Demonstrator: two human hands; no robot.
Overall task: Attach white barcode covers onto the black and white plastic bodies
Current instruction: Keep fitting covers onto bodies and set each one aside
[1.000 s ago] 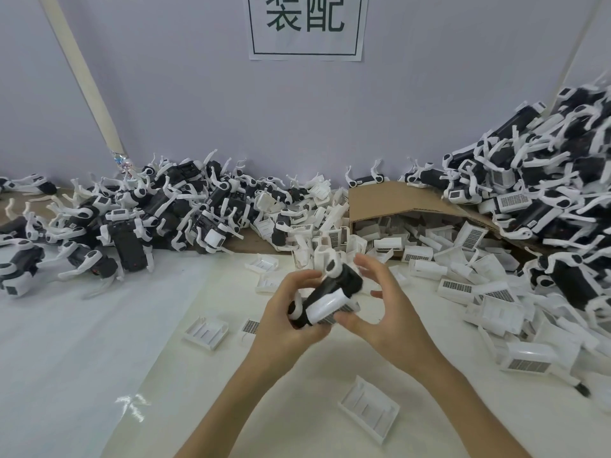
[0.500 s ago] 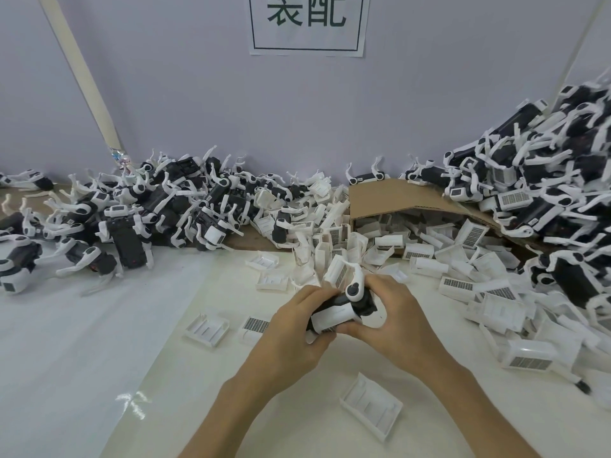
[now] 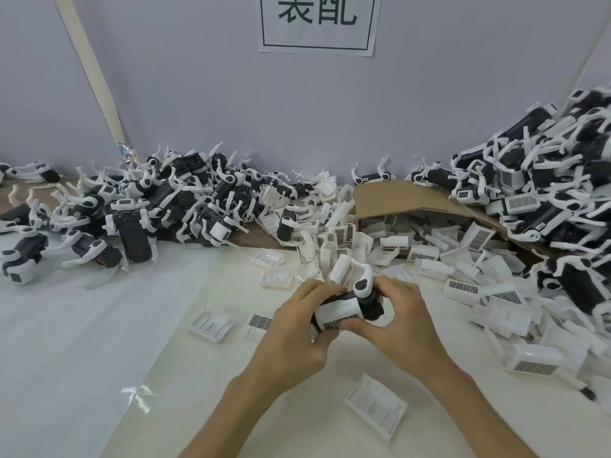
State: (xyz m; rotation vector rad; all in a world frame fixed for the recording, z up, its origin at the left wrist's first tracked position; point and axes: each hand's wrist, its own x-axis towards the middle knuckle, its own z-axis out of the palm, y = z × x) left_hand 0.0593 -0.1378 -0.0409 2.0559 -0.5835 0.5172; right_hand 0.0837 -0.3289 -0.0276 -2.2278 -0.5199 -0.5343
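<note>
Barcode cover (image 3: 336, 311): white, pressed against the black and white body (image 3: 369, 297), held between both hands just above the cream mat (image 3: 251, 391); fully seated or not, cannot tell.
Risk: likely to seat crooked or spring off if squeezed before the edges line up; could also slip down onto the mat.
Left hand (image 3: 297, 335): curled round the cover's left end.
Right hand (image 3: 408, 322): wrapped round the body, thumb under the cover.

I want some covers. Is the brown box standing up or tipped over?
Tipped over. The cardboard box lies on its side, and white covers spill from its mouth onto the table.
</note>
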